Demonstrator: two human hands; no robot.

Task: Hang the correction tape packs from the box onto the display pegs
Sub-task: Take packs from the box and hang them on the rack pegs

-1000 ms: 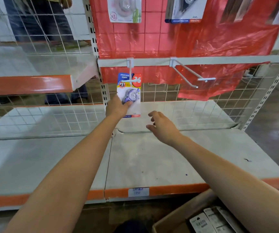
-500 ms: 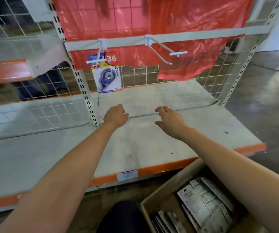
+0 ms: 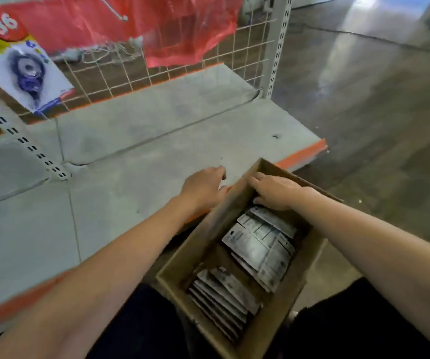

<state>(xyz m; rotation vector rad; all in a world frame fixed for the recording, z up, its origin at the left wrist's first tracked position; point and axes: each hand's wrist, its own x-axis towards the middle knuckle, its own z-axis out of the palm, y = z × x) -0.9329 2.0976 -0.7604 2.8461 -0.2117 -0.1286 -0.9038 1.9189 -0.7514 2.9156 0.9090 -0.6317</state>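
Head view: dusty grey shelf [image 3: 136, 156], concrete floor [image 3: 379, 104]

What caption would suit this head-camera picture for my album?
Right hand reaches into the cardboard box of correction tape packs; left hand hovers beside it, one pack already hanging.

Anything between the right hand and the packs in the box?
Nothing visible. The right hand is already inside the open-topped box, at its far end, right above the packs. No lid or flap covers them. Whether the fingers touch a pack yet cannot be told.
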